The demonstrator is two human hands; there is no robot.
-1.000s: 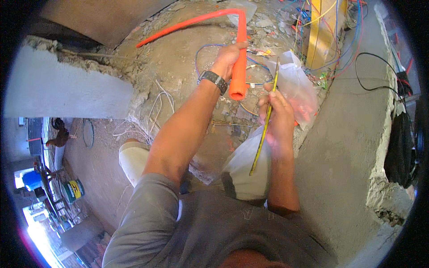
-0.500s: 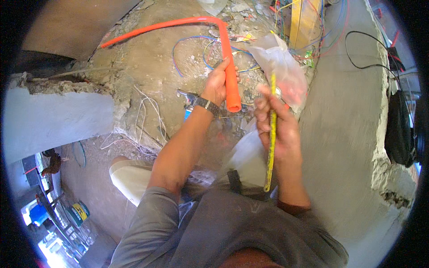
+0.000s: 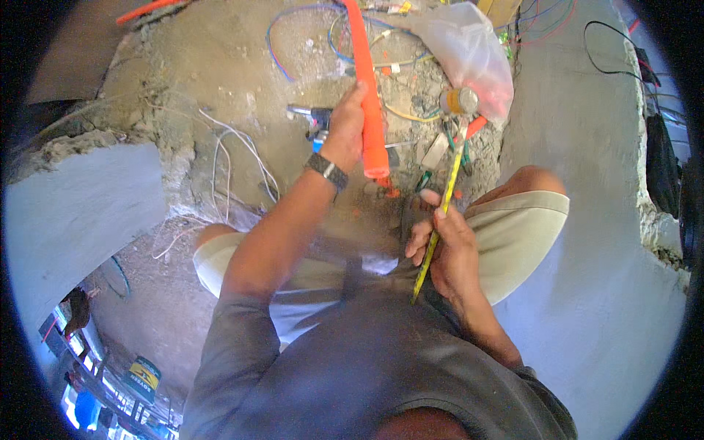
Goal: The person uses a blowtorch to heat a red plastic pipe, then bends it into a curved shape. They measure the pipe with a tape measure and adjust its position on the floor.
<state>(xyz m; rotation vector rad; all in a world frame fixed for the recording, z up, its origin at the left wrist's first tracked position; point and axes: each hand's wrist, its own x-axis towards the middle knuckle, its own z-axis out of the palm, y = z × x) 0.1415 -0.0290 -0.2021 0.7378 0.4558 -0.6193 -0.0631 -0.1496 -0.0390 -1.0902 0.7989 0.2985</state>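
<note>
My left hand (image 3: 346, 130), with a dark watch on its wrist, is closed around an orange plastic pipe (image 3: 372, 132). The pipe's wide open end points toward me, and its far part runs out of the top of the view. In my right hand (image 3: 455, 253) is a thin yellow strip of measuring tape (image 3: 454, 172), pinched by thumb and fingers and slanting up to the right. Its far tip lies near a small round can (image 3: 462, 100). A torch-like tool with a blue canister (image 3: 318, 138) lies beside my left hand.
A translucent plastic bag (image 3: 469, 48) with reddish contents lies at the far right. Green-handled tools (image 3: 425, 178), coloured wires (image 3: 282, 59) and rubble cover the ground between. Low grey walls rise left (image 3: 88, 213) and right (image 3: 579, 176). White wires (image 3: 242, 139) lie left.
The view has shifted, and the pipe's bend has left the top of it. My right hand has come lower toward my lap, and the tape now slants. The can and tools beyond it are uncovered.
</note>
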